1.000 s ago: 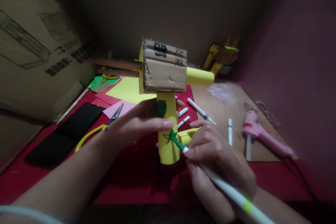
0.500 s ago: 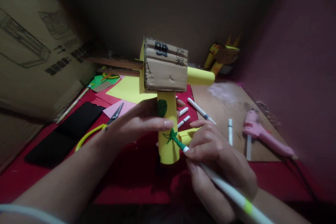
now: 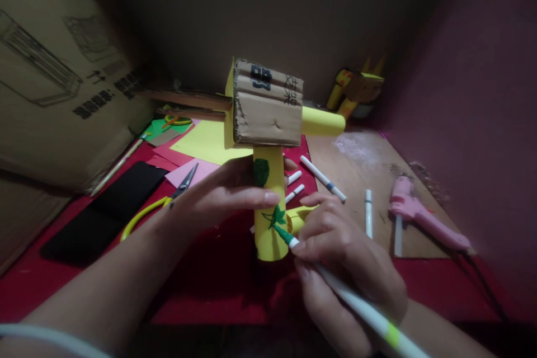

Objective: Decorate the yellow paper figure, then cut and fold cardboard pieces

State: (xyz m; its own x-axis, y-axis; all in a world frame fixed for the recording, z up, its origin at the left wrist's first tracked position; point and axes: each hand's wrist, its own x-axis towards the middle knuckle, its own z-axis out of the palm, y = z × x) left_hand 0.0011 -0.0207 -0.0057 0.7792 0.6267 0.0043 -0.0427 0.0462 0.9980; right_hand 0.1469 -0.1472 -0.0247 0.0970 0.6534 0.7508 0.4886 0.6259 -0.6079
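Note:
A cardboard figure (image 3: pixel 268 117) with a boxy brown body and yellow paper tubes is held up before me. Two brown strips (image 3: pixel 188 99) stick out from its left side. My left hand (image 3: pixel 235 193) is wrapped round the upright yellow tube (image 3: pixel 271 243), its thumb lying across the front. On that tube are a filled dark green patch and, lower, a partly coloured green leaf shape. My right hand (image 3: pixel 344 263) grips a white-barrelled green marker (image 3: pixel 356 302), whose tip meets the tube at the lower leaf. Behind my right hand another yellow tube partly shows.
Yellow-handled scissors (image 3: pixel 145 215) and a black flat object (image 3: pixel 104 212) lie left on the red tabletop (image 3: pixel 201 302). Coloured paper (image 3: pixel 210 142) is behind. A pink glue gun (image 3: pixel 423 212) and white markers (image 3: pixel 323 179) lie on the right. A cardboard giraffe-like figure (image 3: pixel 361 86) stands far back.
The marker tip has shifted slightly down and left on the lower leaf, and its right part shows more green. The figure has moved a little to the right.

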